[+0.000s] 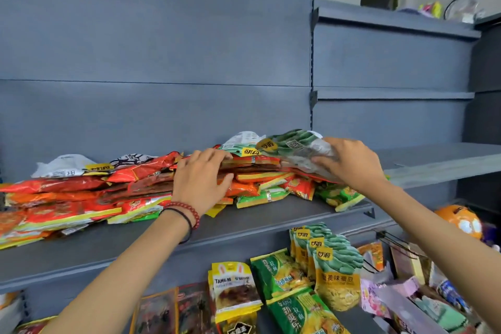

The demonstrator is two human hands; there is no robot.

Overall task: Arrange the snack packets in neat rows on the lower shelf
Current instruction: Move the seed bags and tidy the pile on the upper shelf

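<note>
Hands: left [200, 179] grips red packets [253, 168], right [349, 163] one green packet [292, 144].

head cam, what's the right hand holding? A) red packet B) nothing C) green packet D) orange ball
C: the right hand grips a green packet above the pile, while the left hand holds red packets.

And on the grey lower shelf [349, 316]: 4 green-and-yellow plastic bean packets [337, 274], 2 dark-green foil packets [279, 270], plus 1 red bead bracelet [187, 210].
</note>
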